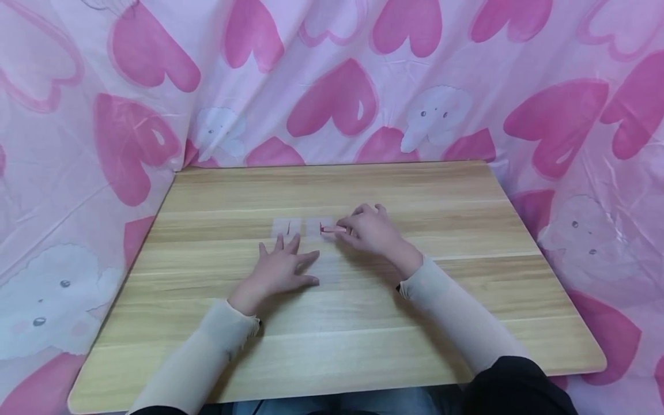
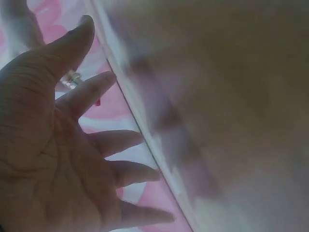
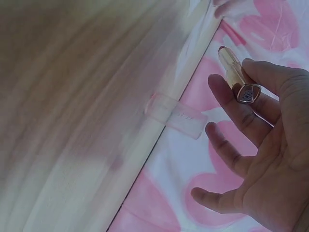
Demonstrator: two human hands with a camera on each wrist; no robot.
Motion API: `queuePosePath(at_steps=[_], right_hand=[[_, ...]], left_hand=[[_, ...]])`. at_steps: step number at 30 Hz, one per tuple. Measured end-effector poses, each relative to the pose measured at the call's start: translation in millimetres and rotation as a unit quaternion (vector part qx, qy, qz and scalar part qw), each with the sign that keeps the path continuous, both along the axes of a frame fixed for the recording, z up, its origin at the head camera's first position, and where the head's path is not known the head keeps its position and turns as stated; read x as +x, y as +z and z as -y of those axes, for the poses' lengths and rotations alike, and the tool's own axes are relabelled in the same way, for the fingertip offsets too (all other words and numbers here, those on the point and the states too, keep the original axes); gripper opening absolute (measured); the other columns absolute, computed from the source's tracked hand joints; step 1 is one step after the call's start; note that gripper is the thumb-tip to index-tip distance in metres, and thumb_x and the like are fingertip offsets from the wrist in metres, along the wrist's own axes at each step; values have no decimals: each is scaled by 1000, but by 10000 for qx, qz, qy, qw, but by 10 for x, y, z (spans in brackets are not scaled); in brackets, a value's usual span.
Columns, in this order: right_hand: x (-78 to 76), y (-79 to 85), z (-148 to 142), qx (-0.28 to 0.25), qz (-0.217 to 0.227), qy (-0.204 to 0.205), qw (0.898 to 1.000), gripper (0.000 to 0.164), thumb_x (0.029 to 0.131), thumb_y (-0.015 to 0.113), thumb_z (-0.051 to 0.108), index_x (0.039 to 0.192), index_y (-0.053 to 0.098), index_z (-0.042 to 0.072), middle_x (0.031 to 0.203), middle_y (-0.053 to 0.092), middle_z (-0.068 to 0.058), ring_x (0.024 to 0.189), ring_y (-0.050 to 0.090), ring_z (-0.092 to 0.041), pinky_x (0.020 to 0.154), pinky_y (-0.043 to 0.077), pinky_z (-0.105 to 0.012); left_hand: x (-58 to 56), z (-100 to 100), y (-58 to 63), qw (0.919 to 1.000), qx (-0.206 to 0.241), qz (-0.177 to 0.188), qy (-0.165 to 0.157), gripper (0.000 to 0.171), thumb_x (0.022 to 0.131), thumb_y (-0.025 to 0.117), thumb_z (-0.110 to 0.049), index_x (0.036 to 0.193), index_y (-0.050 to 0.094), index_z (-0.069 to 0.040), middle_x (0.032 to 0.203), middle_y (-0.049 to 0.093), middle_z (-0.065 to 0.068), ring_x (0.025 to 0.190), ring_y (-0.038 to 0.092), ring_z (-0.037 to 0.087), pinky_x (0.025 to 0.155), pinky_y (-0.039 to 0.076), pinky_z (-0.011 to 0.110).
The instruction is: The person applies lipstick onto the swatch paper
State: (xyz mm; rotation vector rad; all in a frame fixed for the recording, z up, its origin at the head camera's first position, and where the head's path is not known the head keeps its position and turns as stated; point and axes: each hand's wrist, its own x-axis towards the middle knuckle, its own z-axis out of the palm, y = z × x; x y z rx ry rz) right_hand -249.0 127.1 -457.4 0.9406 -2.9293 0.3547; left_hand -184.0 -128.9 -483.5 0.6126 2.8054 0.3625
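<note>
My right hand (image 1: 376,233) pinches a lipstick (image 1: 334,229) between thumb and fingers, its red tip right over a clear square sheet (image 1: 312,235). In the right wrist view the lipstick (image 3: 235,72) shows a gold tube and a dark, gold-edged base, while the other fingers are spread loosely. A red mark shows at the tip. Left of it, a second clear square (image 1: 279,226) bears a thin red stroke. My left hand (image 1: 277,270) is spread palm down, its fingertips at that square's near edge; in the left wrist view its fingers are straight and hold nothing.
A faint third clear sheet (image 1: 328,272) lies on the wooden table (image 1: 415,334), just right of my left thumb. Pink cloth (image 1: 332,98) with hearts hangs behind the table and on both sides.
</note>
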Motion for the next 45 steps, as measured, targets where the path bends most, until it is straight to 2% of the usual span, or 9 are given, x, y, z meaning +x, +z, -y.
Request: queuePosePath(at_steps=[3, 6, 11, 16, 20, 29, 35, 40, 45], right_hand=[[106, 6, 8, 4, -143, 56, 9999, 34, 100, 57, 48, 119, 74, 26, 74, 69, 13, 111, 56, -22, 101, 33, -63], [222, -5, 16, 1, -213, 137, 9997, 33, 100, 57, 48, 118, 75, 27, 69, 65, 15, 105, 56, -21, 87, 40, -52], [366, -91, 40, 166, -110, 363, 9991, 28, 100, 59, 46, 114, 76, 28, 63, 58, 19, 93, 52, -17, 73, 39, -42], [418, -192, 68, 237, 22, 417, 9988, 25, 100, 60, 45, 109, 76, 29, 79, 70, 17, 88, 48, -17, 72, 37, -42], [411, -242, 75, 225, -49, 365, 9991, 24, 100, 59, 43, 105, 76, 28, 85, 72, 17, 86, 46, -16, 69, 36, -41], [428, -218, 84, 232, -35, 500, 9985, 20, 99, 61, 42, 105, 76, 30, 94, 74, 17, 87, 55, -15, 73, 37, -43], [488, -194, 103, 315, 35, 668, 9973, 17, 98, 62, 41, 99, 75, 30, 88, 72, 19, 90, 57, -17, 75, 39, -48], [545, -186, 106, 381, 100, 713, 9967, 21, 96, 65, 42, 108, 77, 30, 91, 74, 14, 91, 57, -18, 76, 39, -46], [601, -171, 110, 369, 171, 758, 9963, 23, 95, 66, 44, 110, 77, 31, 82, 71, 16, 89, 54, -16, 74, 38, -43]], left_hand=[[16, 7, -38, 10000, 9, 66, -21, 68, 87, 64, -68, 147, 52, -38, 162, 21, 23, 142, 10, 61, 104, 4, 83], [12, 13, -56, 9999, 55, 104, -37, 68, 87, 65, -66, 147, 52, -37, 162, 20, 23, 143, 10, 61, 105, 6, 82], [-6, 23, -78, 9997, 112, 200, 30, 67, 87, 66, -64, 147, 51, -38, 163, 18, 23, 143, 10, 60, 105, 11, 82], [-12, 26, -95, 9994, 149, 284, 102, 65, 88, 67, -62, 147, 51, -39, 163, 16, 23, 144, 9, 59, 105, 11, 82], [-1, 22, -87, 9994, 134, 302, 99, 65, 89, 67, -61, 147, 51, -38, 163, 16, 24, 144, 8, 59, 105, 11, 82], [4, 18, -70, 9994, 170, 296, 92, 65, 88, 68, -60, 147, 51, -38, 163, 17, 24, 143, 8, 60, 104, 11, 83], [10, 18, -71, 9994, 145, 310, 99, 65, 88, 68, -60, 147, 51, -39, 163, 18, 25, 142, 9, 61, 104, 12, 83], [4, 15, -79, 9994, 159, 284, 104, 65, 88, 68, -60, 147, 52, -39, 163, 19, 25, 142, 10, 61, 104, 13, 83], [-4, 13, -71, 9994, 149, 303, 105, 65, 88, 68, -60, 147, 51, -38, 163, 18, 24, 143, 10, 61, 104, 12, 83]])
